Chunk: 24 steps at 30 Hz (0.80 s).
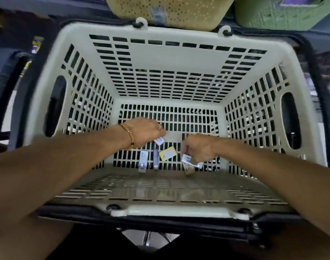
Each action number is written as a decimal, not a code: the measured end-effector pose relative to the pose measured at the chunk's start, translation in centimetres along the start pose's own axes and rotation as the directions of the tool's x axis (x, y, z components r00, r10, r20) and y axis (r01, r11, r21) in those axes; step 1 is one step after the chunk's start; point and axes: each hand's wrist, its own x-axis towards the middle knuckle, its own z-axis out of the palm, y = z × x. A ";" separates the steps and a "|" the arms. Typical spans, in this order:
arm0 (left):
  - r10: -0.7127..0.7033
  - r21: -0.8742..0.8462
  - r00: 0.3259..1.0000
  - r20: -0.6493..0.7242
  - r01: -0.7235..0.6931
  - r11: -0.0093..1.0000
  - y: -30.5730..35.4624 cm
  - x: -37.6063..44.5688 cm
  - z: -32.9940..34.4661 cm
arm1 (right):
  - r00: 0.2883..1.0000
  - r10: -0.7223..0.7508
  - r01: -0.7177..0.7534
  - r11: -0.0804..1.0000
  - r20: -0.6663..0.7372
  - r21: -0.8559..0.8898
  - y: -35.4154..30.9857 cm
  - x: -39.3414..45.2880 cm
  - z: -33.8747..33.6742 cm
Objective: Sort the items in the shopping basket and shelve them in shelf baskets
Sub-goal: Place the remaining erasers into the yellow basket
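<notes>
The far half of the cream slotted plastic shopping basket [166,59] floor lies bare, open from above. Near the front wall, both forearms crowd the middle: left hand [145,131] and right hand [197,148] flank a yellow card packet [167,153], a white upright box [143,161] and a thin blue stick [156,158], leaving narrow gaps

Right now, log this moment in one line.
left hand: grips small white packet | right hand: grips white packet | slotted white plastic shopping basket: more packets
</notes>
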 end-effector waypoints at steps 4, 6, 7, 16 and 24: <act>-0.219 -0.328 0.927 0.304 0.318 0.889 -0.5 -1.3 -1.1 | 0.998 0.015 -0.012 0.999 0.068 -0.050 -0.9 -0.1 0.4; -0.219 -0.469 0.850 0.479 0.459 0.754 -0.1 -1.7 -0.9 | 0.997 0.025 -0.021 0.998 0.074 -0.056 -1.0 -0.1 0.4; -0.215 -0.523 0.813 0.540 0.525 0.671 0.3 -1.8 -0.7 | 0.996 0.025 -0.020 0.998 0.088 -0.054 -1.0 -0.1 0.4; -0.479 -0.525 0.763 0.434 0.647 0.554 3.2 -0.4 2.0 | 0.999 -0.043 0.040 0.944 0.001 0.329 -0.4 0.3 -1.5; -0.367 -0.486 0.821 0.438 0.560 0.671 2.7 -1.6 1.6 | 0.995 -0.091 0.096 0.983 -0.039 0.155 -0.6 2.0 0.3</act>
